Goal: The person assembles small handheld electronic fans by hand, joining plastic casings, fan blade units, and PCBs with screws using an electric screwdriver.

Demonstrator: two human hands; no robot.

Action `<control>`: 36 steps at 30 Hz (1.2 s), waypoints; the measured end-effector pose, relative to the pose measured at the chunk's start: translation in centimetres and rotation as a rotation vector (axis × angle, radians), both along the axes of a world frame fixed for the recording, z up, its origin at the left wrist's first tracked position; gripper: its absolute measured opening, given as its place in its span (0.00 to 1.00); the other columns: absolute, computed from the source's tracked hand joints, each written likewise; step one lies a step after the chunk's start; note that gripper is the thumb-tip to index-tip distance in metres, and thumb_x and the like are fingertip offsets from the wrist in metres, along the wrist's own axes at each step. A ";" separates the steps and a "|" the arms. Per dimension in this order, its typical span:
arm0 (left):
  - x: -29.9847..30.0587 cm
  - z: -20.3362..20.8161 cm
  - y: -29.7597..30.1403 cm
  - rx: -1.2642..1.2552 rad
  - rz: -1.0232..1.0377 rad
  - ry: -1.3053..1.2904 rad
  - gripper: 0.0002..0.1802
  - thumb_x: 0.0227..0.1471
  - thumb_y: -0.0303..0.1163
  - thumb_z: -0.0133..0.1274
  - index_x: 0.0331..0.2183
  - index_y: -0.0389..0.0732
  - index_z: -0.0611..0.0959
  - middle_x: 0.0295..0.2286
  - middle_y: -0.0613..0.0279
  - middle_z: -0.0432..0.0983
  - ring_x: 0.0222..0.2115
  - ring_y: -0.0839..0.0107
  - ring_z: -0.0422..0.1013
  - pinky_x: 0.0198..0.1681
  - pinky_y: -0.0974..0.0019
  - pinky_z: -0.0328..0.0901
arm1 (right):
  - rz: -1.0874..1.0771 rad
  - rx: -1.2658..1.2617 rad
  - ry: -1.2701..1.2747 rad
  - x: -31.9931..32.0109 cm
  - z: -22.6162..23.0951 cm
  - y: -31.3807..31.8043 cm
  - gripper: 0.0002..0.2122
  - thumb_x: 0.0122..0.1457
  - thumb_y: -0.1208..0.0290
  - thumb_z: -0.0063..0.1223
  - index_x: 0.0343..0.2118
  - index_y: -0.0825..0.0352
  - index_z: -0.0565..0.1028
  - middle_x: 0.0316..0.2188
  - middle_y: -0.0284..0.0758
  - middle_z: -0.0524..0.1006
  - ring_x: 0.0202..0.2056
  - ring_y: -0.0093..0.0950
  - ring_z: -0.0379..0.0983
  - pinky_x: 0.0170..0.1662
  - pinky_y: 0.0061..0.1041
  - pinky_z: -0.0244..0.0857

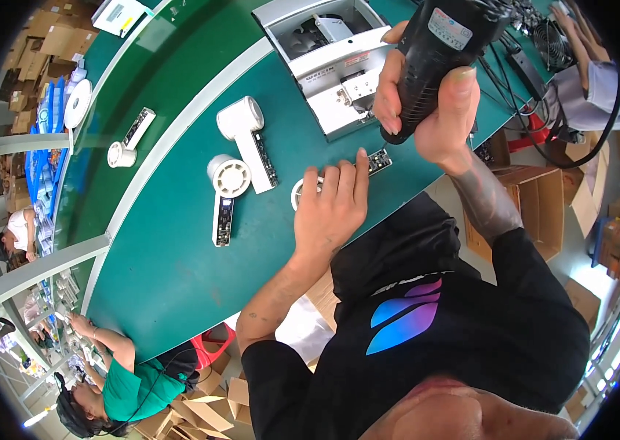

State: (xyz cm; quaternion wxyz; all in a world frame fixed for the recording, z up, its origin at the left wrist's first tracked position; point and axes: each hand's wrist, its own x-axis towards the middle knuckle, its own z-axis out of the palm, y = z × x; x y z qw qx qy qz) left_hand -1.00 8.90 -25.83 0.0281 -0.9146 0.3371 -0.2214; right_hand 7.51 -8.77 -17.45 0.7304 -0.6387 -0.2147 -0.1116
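My right hand (446, 117) is wrapped round a black electric screwdriver (427, 77), its tip pointing down at the bench. Below that tip lies a white hair-dryer-shaped device (296, 194) with an exposed circuit board (378, 162) in its handle. Across this device rests my left hand (332, 205), fingers close together and holding it against the bench; it hides most of the body. Whether the screwdriver tip touches a screw is too small to tell. Two similar devices, one (231, 178) nearer and another (240, 119) farther back, lie to the left with their boards showing.
A metal screw-feeder-like box (339, 70) stands behind my hands on the green bench (170, 264). Beyond the grey rail (170, 143) lies one more white device (124, 152). Black cables (519, 110) run at the right. A person in green (141, 389) sits at lower left.
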 end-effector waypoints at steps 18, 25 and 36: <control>0.4 0.0 0.2 -0.010 0.008 -0.034 0.20 0.55 0.32 0.59 0.50 0.40 0.84 0.32 0.66 0.73 0.29 0.73 0.69 0.43 0.59 0.67 | 0.137 0.242 0.083 -0.3 -1.7 -1.0 0.49 0.56 0.19 0.32 0.61 0.68 0.57 0.24 0.32 0.67 0.19 0.21 0.64 0.25 0.23 0.62; 0.2 0.2 0.0 -0.017 0.014 -0.024 0.21 0.54 0.30 0.58 0.51 0.40 0.84 0.33 0.65 0.73 0.30 0.72 0.70 0.43 0.60 0.67 | 0.139 0.228 0.089 -0.4 -1.7 -1.1 0.49 0.56 0.19 0.32 0.60 0.68 0.57 0.24 0.32 0.67 0.18 0.21 0.63 0.24 0.23 0.61; 0.0 -0.3 0.3 0.001 0.005 0.006 0.23 0.54 0.28 0.53 0.52 0.37 0.82 0.35 0.60 0.73 0.35 0.66 0.69 0.45 0.55 0.67 | 0.106 -0.020 0.108 -1.0 -1.3 -0.6 0.49 0.50 0.17 0.37 0.54 0.66 0.60 0.23 0.31 0.68 0.18 0.20 0.65 0.24 0.21 0.61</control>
